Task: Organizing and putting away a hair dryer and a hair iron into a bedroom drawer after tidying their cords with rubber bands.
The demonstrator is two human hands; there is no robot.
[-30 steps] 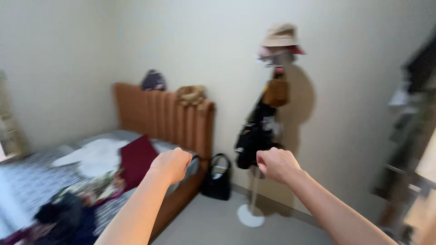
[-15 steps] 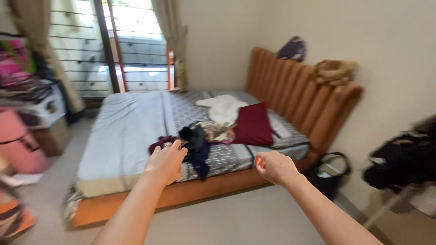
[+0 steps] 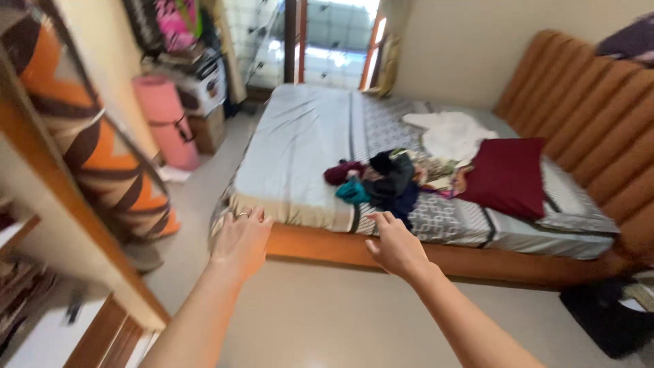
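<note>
Both arms reach forward toward the bed (image 3: 300,136), which serves here as the landmark. The left hand (image 3: 240,240) hangs in the air in front of the bed's near corner, palm down, fingers (image 3: 257,215) spread loosely apart and holding nothing; a ring shows on one of them. The right hand (image 3: 395,244) is just in front of the bed's orange wooden side rail (image 3: 327,247), its fingers also loosely open and empty, pointing at the pile of clothes (image 3: 381,178) and not touching it.

The pile of clothes lies on the bed near its front edge, just beyond the right hand: dark garments in the middle, a teal piece at the near side, a maroon one to the left. Further along the bed toward the padded orange headboard (image 3: 586,102) lies a dark red pillow (image 3: 507,174), and behind it a white cloth (image 3: 449,133). Beside the bed on the floor to its left stands a rolled pink mat (image 3: 167,123). At the far end of the bed is a window (image 3: 327,34) with bars. A black bag (image 3: 606,317) sits on the floor near the headboard end.
</note>
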